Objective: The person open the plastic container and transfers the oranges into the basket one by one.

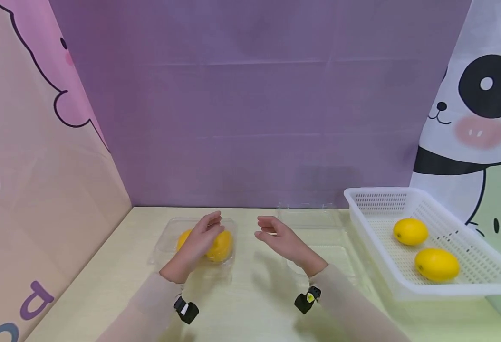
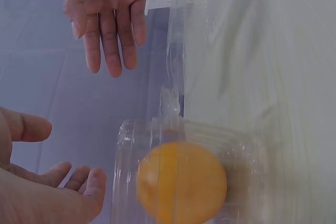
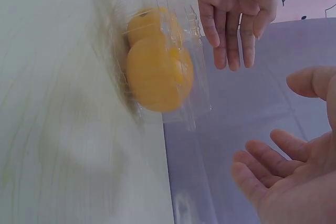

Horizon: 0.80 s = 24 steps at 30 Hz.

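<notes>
Purple cloth (image 1: 242, 104) beyond far edge of worktop (image 1: 237, 308); I see left hand (image 1: 199, 242) released above clear box (image 1: 165, 240), yellow fruit (image 1: 221, 248) inside; right hand (image 1: 288, 243) released.

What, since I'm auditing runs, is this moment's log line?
left hand: open, above box | right hand: open, holding nothing | box: two yellow fruits | basket: two yellow fruits

Purple backdrop (image 1: 233, 104) behind pale table (image 1: 250, 308); panda print (image 1: 468, 123) right, purple letter (image 1: 42, 290) left
</notes>
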Each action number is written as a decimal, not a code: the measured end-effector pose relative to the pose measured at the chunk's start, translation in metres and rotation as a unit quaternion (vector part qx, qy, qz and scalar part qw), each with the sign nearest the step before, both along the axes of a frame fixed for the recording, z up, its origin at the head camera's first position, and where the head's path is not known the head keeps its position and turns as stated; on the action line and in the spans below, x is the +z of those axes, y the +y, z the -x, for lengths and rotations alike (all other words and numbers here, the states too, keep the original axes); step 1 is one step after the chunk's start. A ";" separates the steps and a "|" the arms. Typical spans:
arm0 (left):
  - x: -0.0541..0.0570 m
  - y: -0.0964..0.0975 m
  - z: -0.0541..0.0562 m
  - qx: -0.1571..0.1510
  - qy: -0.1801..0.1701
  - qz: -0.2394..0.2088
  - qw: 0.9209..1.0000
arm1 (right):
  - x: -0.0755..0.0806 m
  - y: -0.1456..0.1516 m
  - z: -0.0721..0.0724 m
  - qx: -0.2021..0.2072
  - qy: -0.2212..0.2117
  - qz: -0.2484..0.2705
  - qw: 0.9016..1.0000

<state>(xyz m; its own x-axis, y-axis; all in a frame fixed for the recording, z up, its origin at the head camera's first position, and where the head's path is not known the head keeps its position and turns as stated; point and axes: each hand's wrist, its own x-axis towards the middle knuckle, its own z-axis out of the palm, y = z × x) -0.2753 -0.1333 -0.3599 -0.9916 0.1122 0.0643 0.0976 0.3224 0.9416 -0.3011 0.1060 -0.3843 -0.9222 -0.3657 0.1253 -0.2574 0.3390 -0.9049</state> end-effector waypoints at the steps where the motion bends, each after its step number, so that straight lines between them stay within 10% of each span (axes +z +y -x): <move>1: 0.000 -0.002 -0.001 0.001 -0.001 -0.002 1.000 | 0.000 -0.001 0.000 0.002 0.000 0.000 1.000; 24: -0.003 -0.049 -0.009 0.025 0.003 0.027 0.999 | -0.011 -0.033 -0.003 0.008 -0.015 -0.024 1.000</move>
